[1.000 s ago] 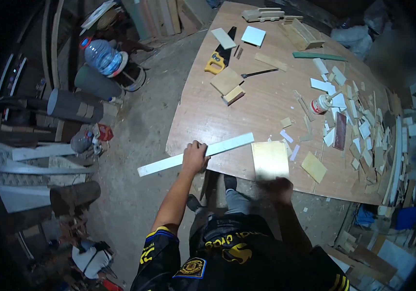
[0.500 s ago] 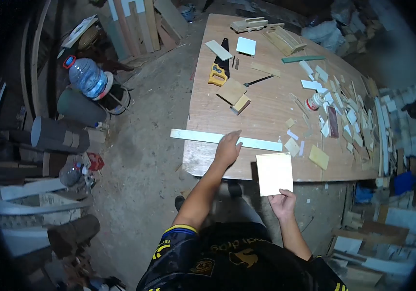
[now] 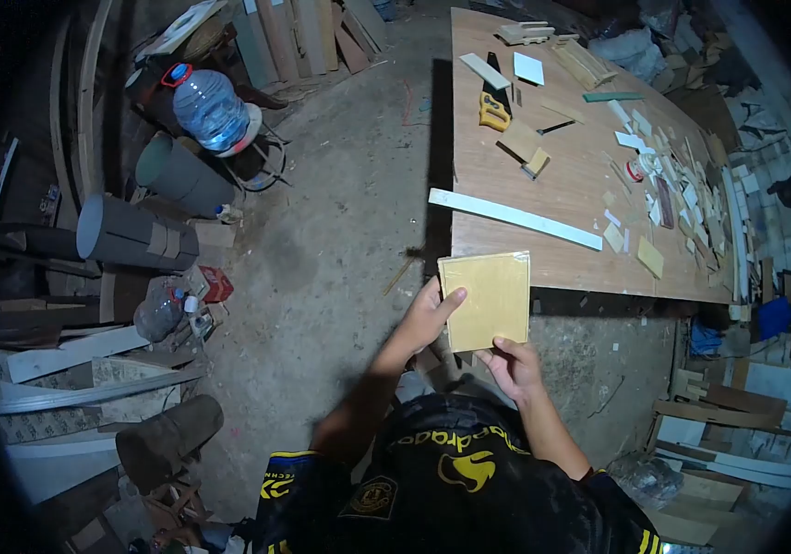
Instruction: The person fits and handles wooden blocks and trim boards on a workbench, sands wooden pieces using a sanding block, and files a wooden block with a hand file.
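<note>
A square, pale yellow wooden panel (image 3: pixel 486 300) is held up in front of my body, near the table's front edge. My left hand (image 3: pixel 430 314) grips its left side, thumb on the face. Its lower right corner is pinched by my right hand (image 3: pixel 512 366), with the thumb on top. Beyond the panel, a long white strip (image 3: pixel 515 218) lies on the table (image 3: pixel 562 268), its left end sticking out past the table's left edge. Neither hand touches the strip.
On the table are a yellow-handled saw (image 3: pixel 494 111), a small wooden block (image 3: pixel 536 163), a glue container (image 3: pixel 636 170) and many scraps (image 3: pixel 686 198) at the right. A water bottle (image 3: pixel 211 106) stands on a stool at the left.
My left hand has let go of the white strip and taken hold of the panel. The panel has come closer to my body, off the table edge. The view has shifted left.
</note>
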Available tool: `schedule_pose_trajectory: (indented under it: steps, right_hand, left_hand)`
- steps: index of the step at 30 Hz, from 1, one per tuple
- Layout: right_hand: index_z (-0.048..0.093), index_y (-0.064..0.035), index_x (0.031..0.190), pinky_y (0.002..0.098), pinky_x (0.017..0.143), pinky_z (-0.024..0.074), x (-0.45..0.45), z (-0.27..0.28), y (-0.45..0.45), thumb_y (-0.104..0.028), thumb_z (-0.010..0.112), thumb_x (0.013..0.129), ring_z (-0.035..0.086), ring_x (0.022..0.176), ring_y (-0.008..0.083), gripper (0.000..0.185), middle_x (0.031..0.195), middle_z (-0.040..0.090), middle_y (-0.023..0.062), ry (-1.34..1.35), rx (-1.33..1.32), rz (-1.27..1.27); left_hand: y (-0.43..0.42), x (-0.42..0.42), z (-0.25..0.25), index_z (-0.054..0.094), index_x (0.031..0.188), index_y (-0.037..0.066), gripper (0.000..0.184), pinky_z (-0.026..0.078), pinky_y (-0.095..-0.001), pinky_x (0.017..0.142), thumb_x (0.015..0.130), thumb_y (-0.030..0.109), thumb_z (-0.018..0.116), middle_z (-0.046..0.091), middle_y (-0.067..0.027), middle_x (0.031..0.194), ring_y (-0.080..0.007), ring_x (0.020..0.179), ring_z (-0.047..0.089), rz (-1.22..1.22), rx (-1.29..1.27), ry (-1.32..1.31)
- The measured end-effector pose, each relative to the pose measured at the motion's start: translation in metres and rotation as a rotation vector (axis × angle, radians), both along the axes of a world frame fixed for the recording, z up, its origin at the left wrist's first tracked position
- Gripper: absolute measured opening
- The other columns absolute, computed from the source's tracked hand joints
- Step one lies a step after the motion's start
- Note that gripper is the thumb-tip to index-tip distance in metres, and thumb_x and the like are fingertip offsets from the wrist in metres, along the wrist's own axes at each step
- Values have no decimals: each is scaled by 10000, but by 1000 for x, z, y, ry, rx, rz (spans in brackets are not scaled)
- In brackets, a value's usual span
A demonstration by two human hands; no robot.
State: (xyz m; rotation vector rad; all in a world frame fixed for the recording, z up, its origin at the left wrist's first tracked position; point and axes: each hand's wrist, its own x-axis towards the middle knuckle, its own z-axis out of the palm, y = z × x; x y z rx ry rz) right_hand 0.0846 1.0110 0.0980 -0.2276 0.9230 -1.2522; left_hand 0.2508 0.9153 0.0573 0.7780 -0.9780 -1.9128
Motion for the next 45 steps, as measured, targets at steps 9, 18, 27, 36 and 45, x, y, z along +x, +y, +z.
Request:
schedule_pose_trajectory:
  steps: [9,18,27,36,45]
  right_hand:
    - [452,-91,1187,337,783,552,2,0,15,-168,618,926,625,1001,197,319,1134,609,90,147,38,-5]
    - [492,-88,1083,242,680,516,-13,-15,18,-156,666,905,626,832,95,258,981,660,33,229,6,130]
    - [506,-68,1169,232,682,468,-16,-43,-24,-199,698,888,589,858,80,365,1009,638,23,366,-77,633]
    - [509,-181,1343,551,1087,291,5,-116,-188,-422,726,775,337,1340,428,654,1405,450,159,1688,-387,641]
    - [537,-306,1324,690,1049,207,1,-169,-285,-294,661,796,409,1247,377,543,1233,579,45,2151,-359,511]
  left_hand:
    - [13,20,16,439,1310,-16,421,423,-317,981,973,204,562,570,-107,1234,-168,1134,541,-4,131,33]
    - [33,15,38,428,1337,-12,471,434,-341,992,961,230,573,566,-122,1265,-203,1157,549,25,189,-44]
    - [70,35,10,415,1329,-19,470,481,-364,954,977,259,555,544,-155,1277,-240,1129,575,527,394,-221]
    - [3,145,1,405,1354,-11,500,475,-361,948,981,293,543,556,-137,1273,-238,1145,567,655,334,-324]
    - [-154,248,-48,458,1319,-14,488,444,-352,940,976,321,553,568,-110,1249,-222,1097,571,447,299,-517]
